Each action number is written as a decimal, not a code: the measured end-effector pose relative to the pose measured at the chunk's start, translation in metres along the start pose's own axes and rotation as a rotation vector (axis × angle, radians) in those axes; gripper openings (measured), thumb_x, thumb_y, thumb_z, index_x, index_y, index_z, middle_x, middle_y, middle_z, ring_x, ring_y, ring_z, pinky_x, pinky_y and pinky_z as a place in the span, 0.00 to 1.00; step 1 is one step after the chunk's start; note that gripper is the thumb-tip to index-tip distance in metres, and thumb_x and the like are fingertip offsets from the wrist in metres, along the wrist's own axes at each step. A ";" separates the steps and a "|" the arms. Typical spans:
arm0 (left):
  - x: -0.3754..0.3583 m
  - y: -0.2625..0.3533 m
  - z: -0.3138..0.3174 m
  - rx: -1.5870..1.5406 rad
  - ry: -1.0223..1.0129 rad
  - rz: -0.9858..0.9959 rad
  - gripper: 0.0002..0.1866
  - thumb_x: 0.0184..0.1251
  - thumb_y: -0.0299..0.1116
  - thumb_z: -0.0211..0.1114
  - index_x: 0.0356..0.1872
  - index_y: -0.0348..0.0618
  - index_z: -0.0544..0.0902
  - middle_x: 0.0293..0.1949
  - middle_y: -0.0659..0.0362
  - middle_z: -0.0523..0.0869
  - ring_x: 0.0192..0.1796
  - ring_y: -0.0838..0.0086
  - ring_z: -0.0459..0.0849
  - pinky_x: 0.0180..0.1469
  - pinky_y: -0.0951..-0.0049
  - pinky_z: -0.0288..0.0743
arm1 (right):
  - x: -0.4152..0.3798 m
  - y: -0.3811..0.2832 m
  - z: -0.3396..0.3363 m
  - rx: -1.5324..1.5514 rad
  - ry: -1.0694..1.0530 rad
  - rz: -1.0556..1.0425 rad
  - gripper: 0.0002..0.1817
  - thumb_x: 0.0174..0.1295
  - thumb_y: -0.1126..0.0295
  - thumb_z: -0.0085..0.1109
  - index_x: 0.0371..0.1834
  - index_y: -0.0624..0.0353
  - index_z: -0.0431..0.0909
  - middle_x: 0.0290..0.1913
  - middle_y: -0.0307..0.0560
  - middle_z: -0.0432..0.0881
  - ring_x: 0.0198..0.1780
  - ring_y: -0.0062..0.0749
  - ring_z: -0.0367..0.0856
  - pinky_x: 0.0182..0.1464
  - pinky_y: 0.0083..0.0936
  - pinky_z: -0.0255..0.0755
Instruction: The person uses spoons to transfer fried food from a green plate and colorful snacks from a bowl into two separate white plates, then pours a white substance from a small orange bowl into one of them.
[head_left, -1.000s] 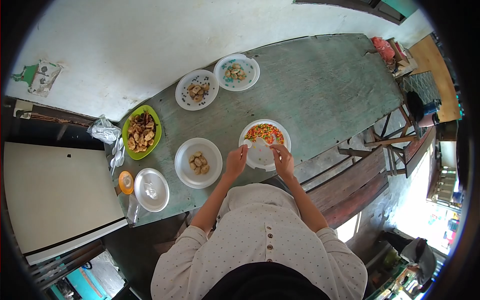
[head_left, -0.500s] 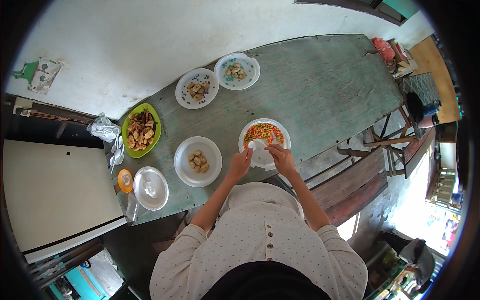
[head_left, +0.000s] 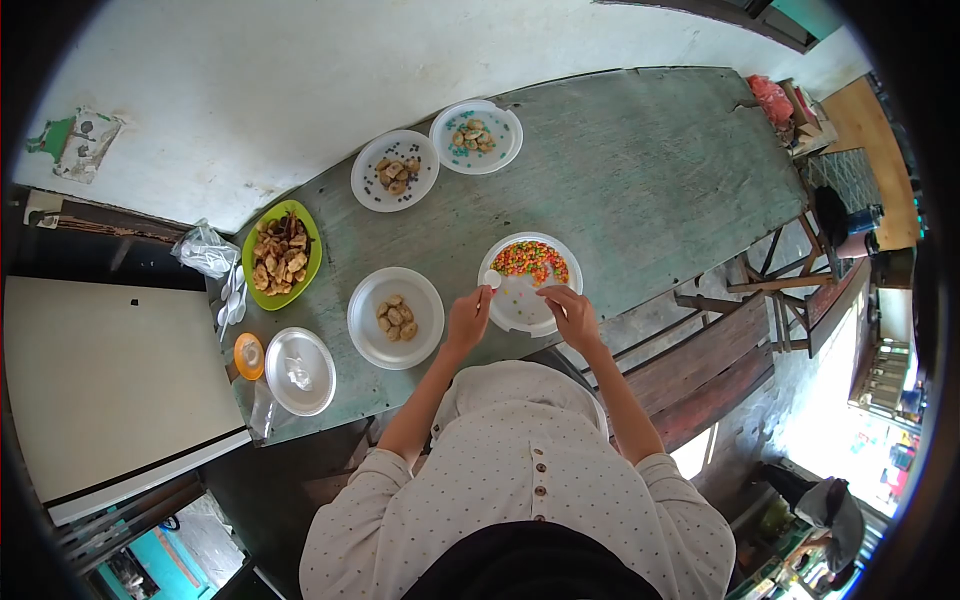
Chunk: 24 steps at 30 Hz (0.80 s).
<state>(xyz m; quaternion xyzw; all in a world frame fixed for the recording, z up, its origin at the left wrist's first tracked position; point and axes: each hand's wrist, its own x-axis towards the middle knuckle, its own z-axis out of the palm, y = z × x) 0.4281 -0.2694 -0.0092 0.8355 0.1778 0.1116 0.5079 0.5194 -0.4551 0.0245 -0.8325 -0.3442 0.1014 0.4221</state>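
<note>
Near the table's front edge lies a white plate [head_left: 520, 320], with small red, orange, yellow and green bead-like pieces [head_left: 530, 260] heaped over its far half and a few strewn on the near half. My left hand [head_left: 470, 314] is closed on a white plastic spoon [head_left: 492, 279], its bowl over the plate's left rim. Over the right side of that plate, my right hand [head_left: 573, 316] has thumb and fingertips pinched together; whatever they may hold is too small to make out. Left of my hands, a white plate [head_left: 362, 335] carries several pale brown lumps [head_left: 396, 319].
Two white plates [head_left: 395, 205] [head_left: 508, 158] with brown lumps and dark or teal pieces stand by the wall. A green dish [head_left: 313, 255] of fried food, white spoons [head_left: 233, 300], an orange container [head_left: 249, 356] and a lidded bowl [head_left: 325, 375] crowd the left. A bench [head_left: 700, 375] stands right.
My hands have drawn apart: the spoon has shifted left to the plate's rim, and my right hand has moved slightly right. The pieces near my right fingers look a little more scattered.
</note>
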 end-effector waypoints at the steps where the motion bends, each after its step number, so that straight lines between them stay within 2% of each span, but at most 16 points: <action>1: 0.000 -0.001 -0.001 0.007 0.038 0.035 0.19 0.67 0.40 0.45 0.26 0.36 0.75 0.13 0.46 0.70 0.16 0.54 0.71 0.19 0.62 0.59 | 0.000 0.003 0.005 0.030 0.047 0.051 0.08 0.54 0.76 0.52 0.36 0.56 0.78 0.38 0.44 0.80 0.35 0.40 0.80 0.36 0.28 0.73; 6: -0.001 -0.004 -0.004 0.019 0.044 0.008 0.19 0.67 0.41 0.45 0.26 0.35 0.74 0.13 0.46 0.69 0.16 0.55 0.71 0.19 0.62 0.58 | 0.002 0.007 0.023 0.106 0.112 0.121 0.08 0.58 0.76 0.50 0.38 0.60 0.77 0.39 0.46 0.80 0.35 0.36 0.80 0.35 0.25 0.74; 8: -0.002 -0.004 -0.006 0.020 0.043 -0.002 0.19 0.67 0.41 0.45 0.26 0.35 0.74 0.13 0.46 0.69 0.16 0.55 0.71 0.19 0.62 0.58 | 0.001 0.010 0.027 0.045 0.150 0.123 0.07 0.56 0.74 0.51 0.36 0.57 0.77 0.37 0.46 0.80 0.33 0.42 0.79 0.35 0.30 0.72; 11: -0.005 0.000 -0.006 0.008 0.007 -0.034 0.19 0.67 0.41 0.46 0.26 0.34 0.74 0.13 0.46 0.70 0.16 0.55 0.71 0.20 0.63 0.59 | 0.003 0.012 0.026 0.000 0.203 0.169 0.07 0.56 0.73 0.51 0.36 0.57 0.77 0.37 0.47 0.80 0.31 0.41 0.79 0.33 0.30 0.72; 14: -0.008 0.000 0.004 -0.153 0.033 -0.004 0.19 0.67 0.41 0.46 0.27 0.34 0.75 0.14 0.46 0.71 0.17 0.55 0.72 0.20 0.63 0.60 | 0.004 0.009 0.024 0.058 0.233 0.153 0.07 0.56 0.73 0.51 0.36 0.57 0.77 0.36 0.47 0.79 0.29 0.41 0.79 0.32 0.30 0.72; 16: -0.010 -0.003 0.009 -0.119 -0.067 -0.018 0.19 0.67 0.42 0.46 0.29 0.34 0.76 0.15 0.45 0.72 0.17 0.55 0.72 0.20 0.64 0.60 | 0.005 0.008 0.027 0.049 0.223 0.135 0.07 0.56 0.73 0.51 0.36 0.57 0.77 0.36 0.47 0.79 0.30 0.41 0.79 0.32 0.30 0.72; 24: -0.012 -0.012 0.009 -0.052 -0.061 -0.018 0.19 0.67 0.42 0.47 0.30 0.35 0.77 0.15 0.44 0.72 0.17 0.54 0.73 0.20 0.62 0.61 | 0.008 0.008 0.032 0.075 0.185 0.110 0.07 0.56 0.74 0.51 0.36 0.58 0.77 0.36 0.48 0.79 0.33 0.43 0.78 0.35 0.31 0.72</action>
